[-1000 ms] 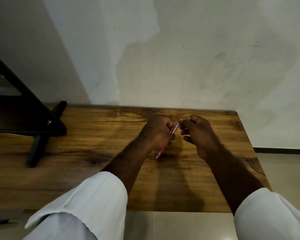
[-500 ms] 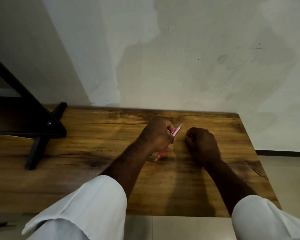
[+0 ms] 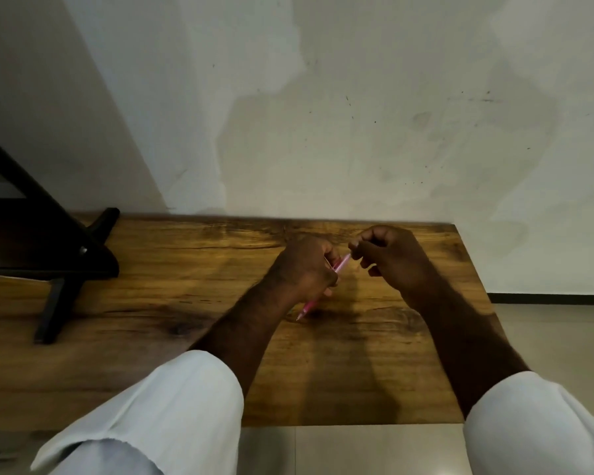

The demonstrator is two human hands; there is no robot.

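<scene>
A pink pen (image 3: 341, 265) slants over the wooden table (image 3: 172, 303), its tip pointing down-left near the tabletop. My left hand (image 3: 306, 265) grips the pen's barrel in a fist, hiding its middle. My right hand (image 3: 388, 255) is just right of it, its fingertips pinching the pen's upper end. Both hands hover a little above the right half of the table.
A black stand (image 3: 66, 269) with splayed legs rests on the table's left part. A pale wall (image 3: 357, 132) rises right behind the table. The table's right edge (image 3: 474, 303) drops to a tiled floor (image 3: 556, 330). White sleeves cover both forearms at the bottom.
My right hand, which had dropped to the table away from the pen half a second ago, has risen again and taken the pen's top end. My left hand kept its grip.
</scene>
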